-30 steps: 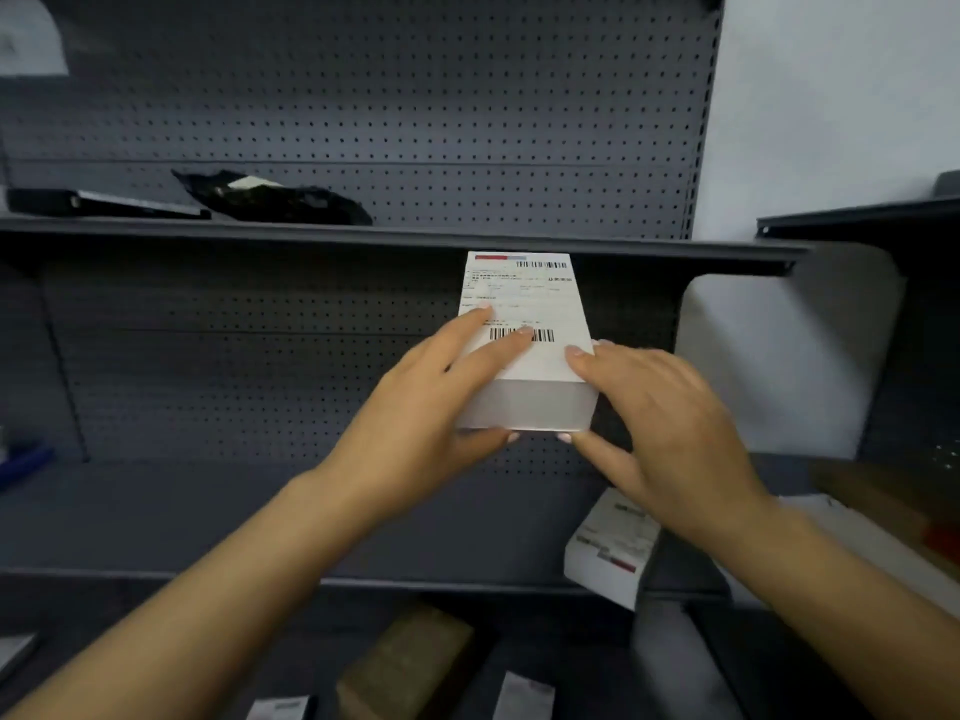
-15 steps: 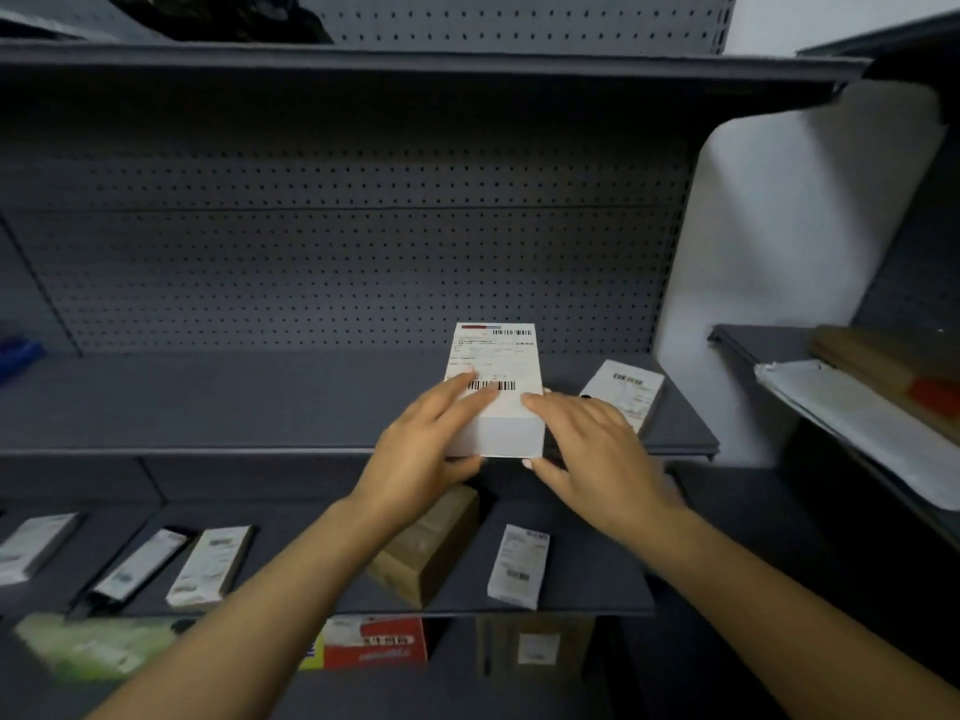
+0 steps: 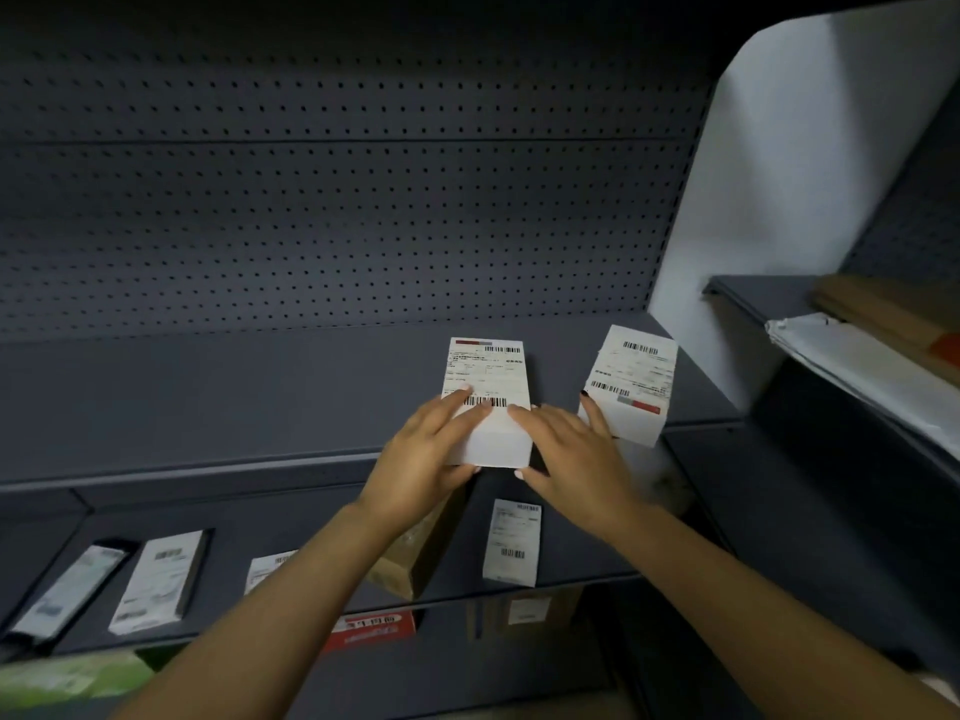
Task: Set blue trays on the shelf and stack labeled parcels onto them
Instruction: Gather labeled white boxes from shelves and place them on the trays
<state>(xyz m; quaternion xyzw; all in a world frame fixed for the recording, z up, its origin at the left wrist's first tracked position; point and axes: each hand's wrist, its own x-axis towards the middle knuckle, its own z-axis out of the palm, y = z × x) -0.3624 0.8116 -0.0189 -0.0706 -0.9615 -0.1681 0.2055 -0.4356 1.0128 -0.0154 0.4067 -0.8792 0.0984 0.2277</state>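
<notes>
A white labeled parcel sits at the front edge of the grey shelf. My left hand grips its left side, fingers over the label and thumb under the front edge. My right hand holds its right side the same way. A second white labeled parcel lies on the shelf just to the right, beside my right hand. No blue tray is in view.
A lower shelf carries a brown box, a small white parcel and several flat labeled packets. A red-labeled box sits below. At right, another shelf holds a white bag and brown cardboard.
The parcel has come down from the level of the upper shelf to the front of the middle shelf, both hands still on it. My view has tilted downward.
</notes>
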